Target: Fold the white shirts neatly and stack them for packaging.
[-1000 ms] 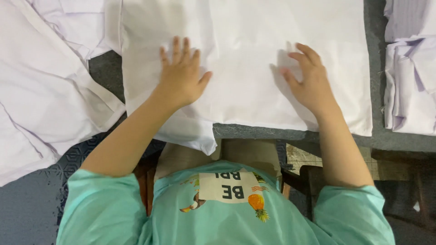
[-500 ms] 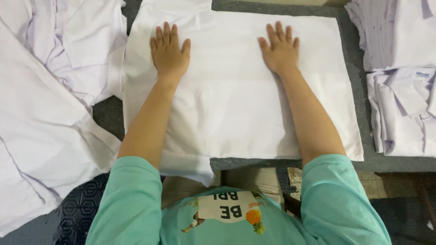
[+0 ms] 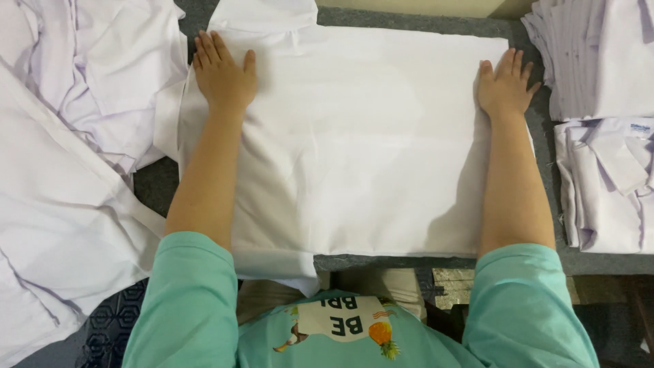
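A large white folded cloth garment point(image 3: 354, 143) lies spread flat on the grey counter point(image 3: 586, 262), directly in front of the person, its near edge running along the counter's front edge and one corner hanging slightly over it at the lower left. The left hand point(image 3: 223, 73) rests palm down on the garment's far left corner, fingers stretched out and close together, gripping nothing. The right hand point(image 3: 505, 87) lies palm down at the garment's right edge near the far corner, fingers also extended and flat, with the fingertips reaching onto the grey surface beside the cloth. Both forearms run along the garment's two sides, and the turquoise short sleeves point(image 3: 184, 300) show at the bottom of the view.

To the left, a loose heap of crumpled white shirts point(image 3: 75, 157) touches the garment's left side and spills toward the counter's edge. To the right, well apart from the right hand, sits a neat stack of folded pale shirts point(image 3: 599, 54), and just in front of it another folded white shirt with its collar showing point(image 3: 606, 184).
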